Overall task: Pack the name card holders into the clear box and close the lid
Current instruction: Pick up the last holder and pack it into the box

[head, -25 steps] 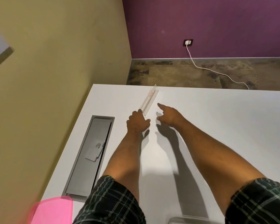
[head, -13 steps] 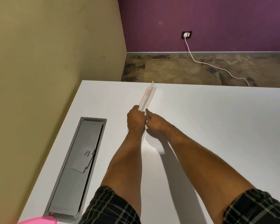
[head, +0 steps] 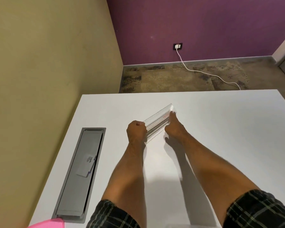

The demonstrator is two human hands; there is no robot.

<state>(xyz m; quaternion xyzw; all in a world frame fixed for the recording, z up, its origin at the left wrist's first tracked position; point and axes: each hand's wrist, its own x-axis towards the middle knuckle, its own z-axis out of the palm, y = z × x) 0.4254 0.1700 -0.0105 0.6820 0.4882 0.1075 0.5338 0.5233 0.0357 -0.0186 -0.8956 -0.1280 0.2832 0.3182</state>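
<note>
Left hand [head: 136, 131] fist-grips the near end of the long clear acrylic name card holders [head: 156, 123]; right hand [head: 174, 127] fingers lie extended along the far end; best lifted level so the stack stays together

On the worktop [head: 220, 129], the name card holders [head: 156, 124] lie toward the far edge, slanting from near-left to far-right. The left hand [head: 136, 131] is at their near-left end, the right hand [head: 174, 127] along their right side. A cable tray [head: 80, 175] is set into the worktop to the left, near the wall. Beyond the far edge, a cord [head: 204, 72] runs across the floor [head: 171, 79] to a wall socket [head: 177, 46].
</note>
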